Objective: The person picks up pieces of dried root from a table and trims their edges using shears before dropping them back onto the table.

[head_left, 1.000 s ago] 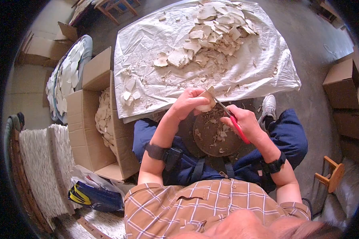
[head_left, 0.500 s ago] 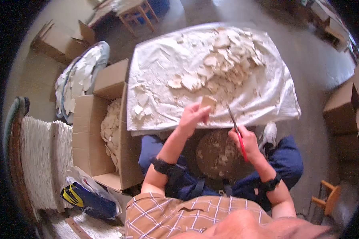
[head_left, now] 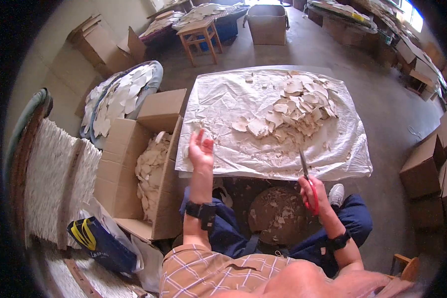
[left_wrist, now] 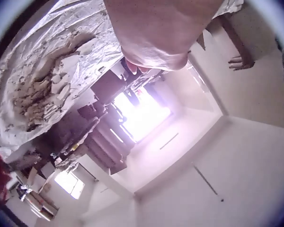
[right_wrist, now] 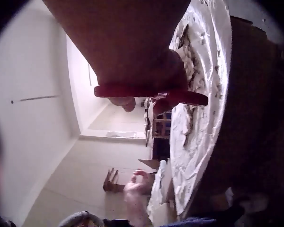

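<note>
My left hand [head_left: 202, 149] is over the left edge of the cloth-covered table [head_left: 218, 92], palm partly turned up, its fingers loosely bent with nothing visible in them. The small white pieces at that corner are mostly hidden by it. Lower right, my right hand [head_left: 321, 192] grips a pair of scissors by the red handles [right_wrist: 125, 91], blades [head_left: 303, 161] pointing away over the table's front edge. Pale, flat, irregular pieces [head_left: 310, 107] lie heaped toward the back right of the white cloth, with crumbs and shavings scattered in front.
An open cardboard box [head_left: 119, 181] of pale pieces stands left of the table. Behind it is a round tray [head_left: 121, 97] of flat white pieces. A round, scrap-strewn surface [head_left: 273, 211] sits between the knees. Cardboard boxes [head_left: 424, 164] are at right, a wooden stool [head_left: 198, 32] beyond.
My left hand has moved left from the table's front middle, and the pale piece it held is no longer seen in it. The scissors have come away from that piece. The head view has tilted up.
</note>
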